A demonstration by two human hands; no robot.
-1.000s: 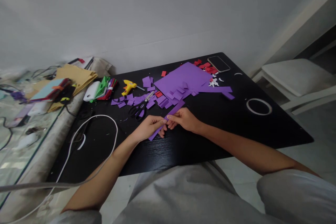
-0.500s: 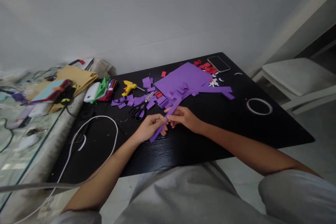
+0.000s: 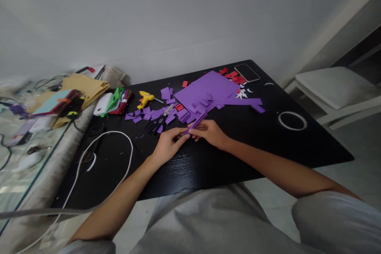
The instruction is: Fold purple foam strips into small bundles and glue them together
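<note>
A purple paper strip (image 3: pixel 199 121), now folded over on itself, is pinched between my two hands above the black table. My left hand (image 3: pixel 170 143) closes on its near end, thumb on top. My right hand (image 3: pixel 210 133) grips it from the right, thumb and fingers near the left hand's fingertips. Just beyond lie several cut purple paper pieces (image 3: pixel 186 116) and a large purple sheet (image 3: pixel 205 87). Black-handled scissors (image 3: pixel 160 122) rest to the left of the strip, blades among the scraps.
A yellow glue gun (image 3: pixel 145 99) lies behind the scissors. At the back right are red scraps (image 3: pixel 233 76) and a phone (image 3: pixel 247 72); a white ring (image 3: pixel 292 121) lies right. A white cable (image 3: pixel 131 147) loops across the left side of the table (image 3: pixel 238 162).
The strip's loose near end, which pointed toward me, has been folded up along the rest. Both hands stay close together, the left turned slightly with its thumb lower.
</note>
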